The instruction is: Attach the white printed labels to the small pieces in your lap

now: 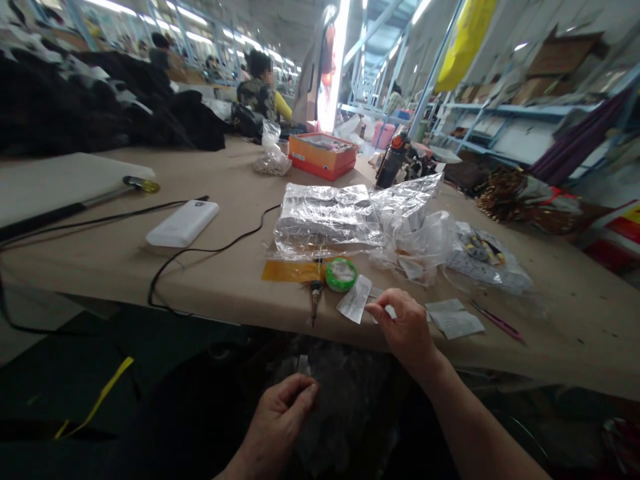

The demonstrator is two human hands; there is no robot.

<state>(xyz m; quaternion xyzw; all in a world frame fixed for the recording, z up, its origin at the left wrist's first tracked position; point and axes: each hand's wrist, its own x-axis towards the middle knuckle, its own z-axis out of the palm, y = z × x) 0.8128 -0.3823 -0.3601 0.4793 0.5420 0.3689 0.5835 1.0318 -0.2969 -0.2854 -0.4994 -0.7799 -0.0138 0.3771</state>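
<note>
Clear small packet (pixel 355 299), flat beside right hand (pixel 407 328)

Glossy, crinkled plastic bags (pixel 350 213), seemingly

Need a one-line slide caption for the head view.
Right hand pinches a small clear plastic packet at the brown table's edge; left hand grips crinkled clear plastic below.

2 bare hands enter from the bottom of the frame: the left hand (pixel 280 417) at lower centre, the right hand (pixel 407 330) above it to the right. Both forearms are uncovered; no sleeve, glove, ring or watch shows. Dark clothing fills the lower left.
</note>
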